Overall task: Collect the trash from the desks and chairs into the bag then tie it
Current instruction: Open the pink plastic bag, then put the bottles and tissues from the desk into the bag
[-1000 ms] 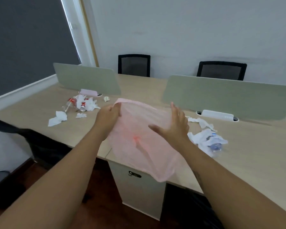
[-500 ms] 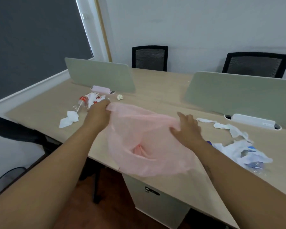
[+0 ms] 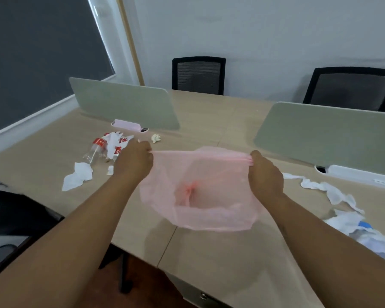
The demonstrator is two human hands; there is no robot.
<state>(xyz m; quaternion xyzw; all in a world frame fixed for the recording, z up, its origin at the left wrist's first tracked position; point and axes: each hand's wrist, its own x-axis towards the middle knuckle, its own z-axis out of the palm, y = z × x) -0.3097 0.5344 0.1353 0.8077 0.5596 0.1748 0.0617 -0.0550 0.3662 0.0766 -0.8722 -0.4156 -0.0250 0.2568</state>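
Both hands are gripping the rim of a thin pink trash bag (image 3: 200,196), left hand (image 3: 132,160) and right hand (image 3: 265,174) pulling the far edge taut so it hangs open just above the wooden desk (image 3: 209,252). Crumpled tissues and a clear plastic bottle (image 3: 93,150) sit behind the left hand, and more white paper trash (image 3: 333,194) lies off to the right.

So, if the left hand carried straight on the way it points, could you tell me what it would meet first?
Probably the small crumpled paper ball just beyond the left hand. If the hand passes above it, the green divider panel behind comes next. Its height is unclear.
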